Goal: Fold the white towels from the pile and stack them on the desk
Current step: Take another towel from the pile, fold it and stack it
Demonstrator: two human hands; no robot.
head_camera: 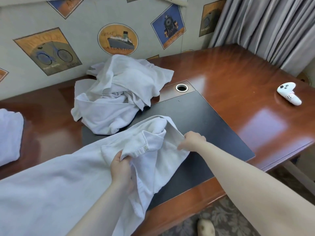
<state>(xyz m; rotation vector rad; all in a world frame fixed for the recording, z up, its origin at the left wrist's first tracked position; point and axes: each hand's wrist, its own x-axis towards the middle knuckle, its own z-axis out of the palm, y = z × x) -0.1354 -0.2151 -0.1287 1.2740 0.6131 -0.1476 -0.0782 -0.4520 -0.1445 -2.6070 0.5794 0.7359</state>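
Observation:
A large white towel [59, 181] lies spread and rumpled over the near part of the wooden desk [230, 79], hanging past its front edge. My left hand [121, 169] grips a bunched hem of it near the middle. My right hand [192, 140] pinches its edge further right, over the dark desk pad [213, 130]. Behind them, a crumpled pile of white towels [119, 92] sits against the wall. A folded white towel [9, 135] rests at the desk's left edge.
A white game controller [289, 93] lies on the desk's right side. A round cable hole [181, 87] opens behind the pad. Grey curtains [265, 28] hang at the back right. Patterned carpet and a slippered foot [206, 227] show below the desk's front edge.

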